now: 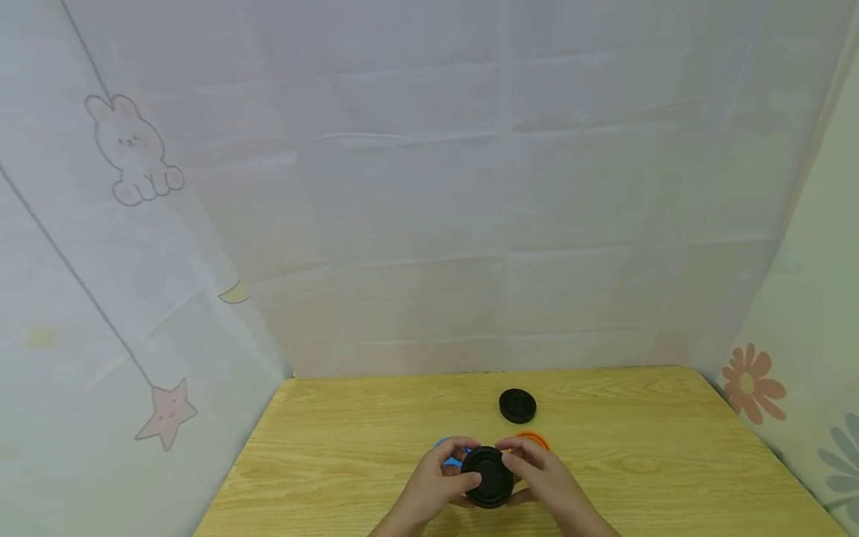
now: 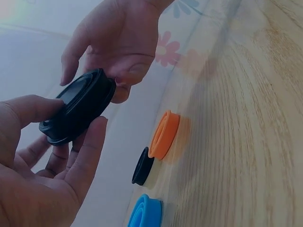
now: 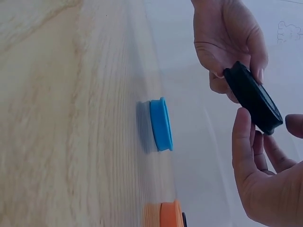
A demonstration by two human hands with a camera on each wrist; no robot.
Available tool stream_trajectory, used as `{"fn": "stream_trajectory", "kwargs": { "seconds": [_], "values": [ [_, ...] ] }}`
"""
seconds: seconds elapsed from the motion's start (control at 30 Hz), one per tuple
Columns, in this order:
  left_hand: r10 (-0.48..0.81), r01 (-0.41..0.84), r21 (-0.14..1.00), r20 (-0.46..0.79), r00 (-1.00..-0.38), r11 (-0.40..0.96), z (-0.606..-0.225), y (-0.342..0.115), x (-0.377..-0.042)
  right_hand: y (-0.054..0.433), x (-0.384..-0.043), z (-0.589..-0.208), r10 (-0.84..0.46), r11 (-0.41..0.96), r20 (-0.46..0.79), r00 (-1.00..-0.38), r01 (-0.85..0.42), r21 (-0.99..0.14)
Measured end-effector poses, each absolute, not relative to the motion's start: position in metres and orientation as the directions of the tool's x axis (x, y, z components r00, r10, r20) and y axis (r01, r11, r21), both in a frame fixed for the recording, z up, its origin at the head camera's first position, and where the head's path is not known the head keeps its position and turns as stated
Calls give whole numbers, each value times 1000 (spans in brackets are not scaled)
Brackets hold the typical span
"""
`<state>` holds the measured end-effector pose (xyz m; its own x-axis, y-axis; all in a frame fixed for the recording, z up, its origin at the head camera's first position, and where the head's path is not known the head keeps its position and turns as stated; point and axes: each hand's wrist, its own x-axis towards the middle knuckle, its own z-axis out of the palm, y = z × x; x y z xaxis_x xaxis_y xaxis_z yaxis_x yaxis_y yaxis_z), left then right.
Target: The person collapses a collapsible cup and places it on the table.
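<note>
A thick black disc [image 1: 487, 477], round with a ridged rim and a recessed face, is held up over the table between both hands. My left hand [image 1: 432, 481] pinches it, thumb on the upper face and fingers beneath. On the opposite edge, fingers of my right hand [image 1: 545, 477] touch the disc from below. The right thumb stands off from the face, with a gap showing in the right wrist view. Below lie a blue ringed disc [image 3: 161, 124], partly covered by the left hand in the head view, and an orange ringed disc [image 2: 164, 135] beyond the right hand.
Another black disc [image 1: 517, 406] lies farther back on the wood-grain table [image 1: 335, 447], behind the orange one. Pale printed sheeting [image 1: 429, 224] rises along the table's back and sides.
</note>
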<state>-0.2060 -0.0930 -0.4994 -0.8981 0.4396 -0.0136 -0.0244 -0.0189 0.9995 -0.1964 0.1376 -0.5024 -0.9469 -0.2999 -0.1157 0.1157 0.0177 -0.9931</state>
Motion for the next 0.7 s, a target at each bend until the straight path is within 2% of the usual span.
{"fn": "stream_trajectory", "kwargs": {
  "seconds": [0.27,0.43,0.7],
  "values": [
    [461,129,991,94,-882,44,-501,-99,-207,144,-199,-506,-276,19,-192,-942,195,-981],
    [481,212,976,169,-860,38,-503,-98,-206,146,-199,-510,-314,-15,-227,-922,244,-970],
    [507,505,853,380,-774,132,-510,-93,-205,146,-197,-511,-429,-129,-211,-878,291,-948]
  ]
}}
